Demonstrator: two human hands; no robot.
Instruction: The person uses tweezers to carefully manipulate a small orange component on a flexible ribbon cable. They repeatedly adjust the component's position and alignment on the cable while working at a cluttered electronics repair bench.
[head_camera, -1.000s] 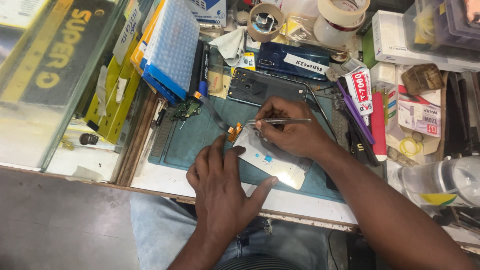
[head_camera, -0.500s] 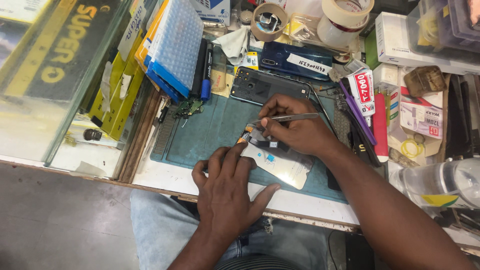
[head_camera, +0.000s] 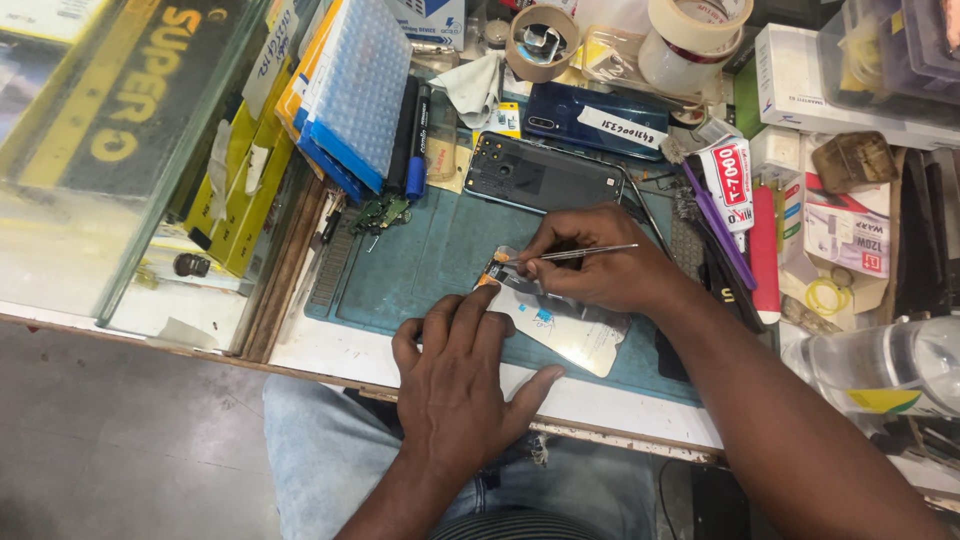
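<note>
Opened phone being worked on at the mat's front edge.
The phone panel (head_camera: 560, 325) is being pressed flat by the spread left hand (head_camera: 460, 385); metal tweezers (head_camera: 575, 254) are being pinched by the right hand (head_camera: 600, 262) on the green mat (head_camera: 420, 270).

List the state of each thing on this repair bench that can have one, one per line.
Silver-backed opened phone: lying flat on the teal mat, pressed by the left hand.
Thin metal tweezers: pinched in the right hand, tips at the phone's top edge.
Dark phone back cover: detached, inside up.
Blue phone: lying flat, white label stuck on.
Blue marker pen: capped.
</note>
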